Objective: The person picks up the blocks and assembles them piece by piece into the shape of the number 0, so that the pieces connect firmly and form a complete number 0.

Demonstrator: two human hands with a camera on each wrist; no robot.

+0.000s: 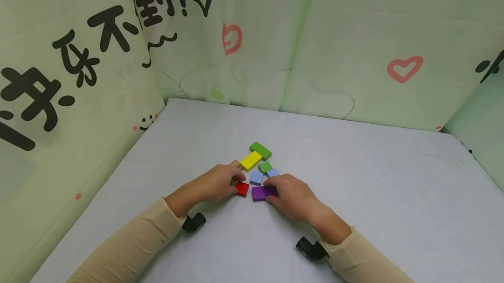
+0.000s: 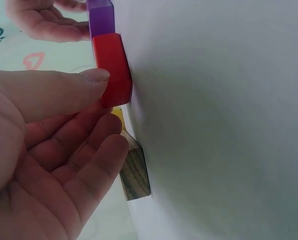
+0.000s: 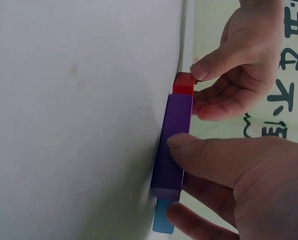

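My left hand [image 1: 217,182] pinches a small red block [image 1: 242,189], its thumb on the near face in the left wrist view and the other fingers behind. A brown wood-grain block [image 2: 136,172] lies beside those fingertips. To the right, my right hand [image 1: 293,196] grips a longer purple block [image 1: 261,193] between thumb and fingers. Just beyond the purple block lie two light blue blocks, one in the middle [image 1: 256,178] and one by the right fingers [image 1: 272,172]. In the right wrist view, the red and purple blocks line up closely along the tabletop.
Farther back lie a small green block [image 1: 265,167], a yellow block [image 1: 251,160] and a longer green block [image 1: 260,150] against the yellow one's end. The white table [image 1: 354,195] meets a pale green printed curtain [image 1: 334,47] at the back and left.
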